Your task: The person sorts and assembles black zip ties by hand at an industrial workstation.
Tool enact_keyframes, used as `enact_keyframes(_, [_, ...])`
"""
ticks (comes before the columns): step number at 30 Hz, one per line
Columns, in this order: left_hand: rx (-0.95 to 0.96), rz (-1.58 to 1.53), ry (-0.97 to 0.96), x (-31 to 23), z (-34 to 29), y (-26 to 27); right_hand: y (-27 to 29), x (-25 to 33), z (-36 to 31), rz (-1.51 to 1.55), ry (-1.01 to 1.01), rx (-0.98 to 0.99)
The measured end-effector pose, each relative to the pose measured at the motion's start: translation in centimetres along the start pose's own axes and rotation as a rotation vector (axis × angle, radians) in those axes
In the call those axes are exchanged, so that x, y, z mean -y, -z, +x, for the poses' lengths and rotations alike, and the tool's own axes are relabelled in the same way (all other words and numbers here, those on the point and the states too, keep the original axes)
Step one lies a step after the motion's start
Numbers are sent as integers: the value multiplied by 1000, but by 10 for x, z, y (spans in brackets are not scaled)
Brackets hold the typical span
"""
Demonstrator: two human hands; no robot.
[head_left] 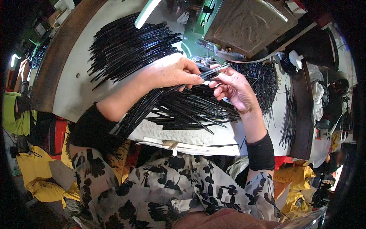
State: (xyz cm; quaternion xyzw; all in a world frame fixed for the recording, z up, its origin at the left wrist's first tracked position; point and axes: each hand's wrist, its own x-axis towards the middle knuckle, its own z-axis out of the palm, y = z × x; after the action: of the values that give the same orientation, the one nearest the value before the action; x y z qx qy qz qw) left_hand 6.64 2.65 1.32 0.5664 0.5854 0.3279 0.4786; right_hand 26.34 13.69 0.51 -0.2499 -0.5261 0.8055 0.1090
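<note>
In front of the machine, my left hand (pixel 171 72) is closed in a pinch on thin black rods (pixel 207 73). My right hand (pixel 238 89) meets it from the right, thumb and forefinger closed on the other end of the same rods, its remaining fingers loosely curled. Below my hands lies a loose crisscrossed heap of long black rods (pixel 190 107), and a slanting bundle (pixel 139 110) runs under my left forearm. A large, mostly aligned pile of black rods (pixel 129 44) is beyond my left arm. How many rods I hold cannot be made out.
A green machine (pixel 192 42) with a grey metal cover (pixel 249 26) stands just beyond my hands. Right of them sits a dense heap of short black pieces (pixel 261 82). More rods (pixel 288 118) lie near the right edge of the white table (pixel 76 87). Yellow sacks (pixel 45 191) flank me.
</note>
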Motion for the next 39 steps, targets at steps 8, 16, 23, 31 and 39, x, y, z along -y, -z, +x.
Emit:
enact_keyframes(8, [-81, 11, 37, -4, 6, 13, 17, -5, 6, 125, 177, -135])
enact_keyframes(16, [-216, -306, -71, 13, 19, 15, 19, -6, 10, 172, 307, -227])
enact_keyframes(23, [-182, -346, -75, 15, 21, 14, 19, -5, 10, 171, 277, -284])
enact_keyframes(31, [-251, -239, -29, 5, 18, 11, 29, -9, 15, 227, 258, -229])
enact_keyframes(39, [-162, -168, -37, -1, 11, 22, 27, -6, 12, -77, 529, -455])
